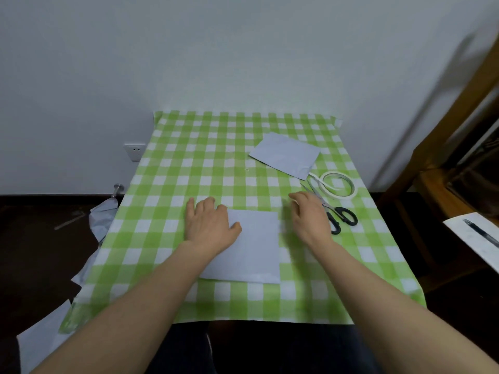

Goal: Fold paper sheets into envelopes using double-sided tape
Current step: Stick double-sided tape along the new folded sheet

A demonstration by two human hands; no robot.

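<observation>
A pale, bare wall (243, 49) fills the upper half of the view. A dark floor (40, 252) runs along its foot and down both sides. Pushed against the wall is a table under a green-and-white checked cloth (202, 157), which takes up the middle of the scene. At 3 o'clock from the table stands brown wooden furniture (445, 157), blurred, with a white page (480, 238) lying lower beside it.

Taking the cloth as the dial, a pale sheet of paper (256, 247) lies flat just below centre, toward 6 o'clock, square to the near edge. The left hand (209, 225) rests flat on the sheet's 9 o'clock edge, fingers spread and straight, with the thumb on the paper and the other fingers on the cloth. The right hand (307, 214) is just off the sheet's 2 o'clock corner, fingers loosely bent. It is blurred, so I cannot tell whether it pinches anything.

More pale sheets (40, 338) hang off the table's 8 o'clock side, near the floor. A smaller folded paper (286, 155) lies tilted at 1 o'clock. A roll of white tape (339, 184) lies at 2 o'clock, just below that paper, with a loose end curling out. Black-handled scissors (334, 211) lie touching the roll, their blades partly under the right hand. A wall socket (134, 151) sits at 10 o'clock, with a small metal stop (117, 189) below it.
</observation>
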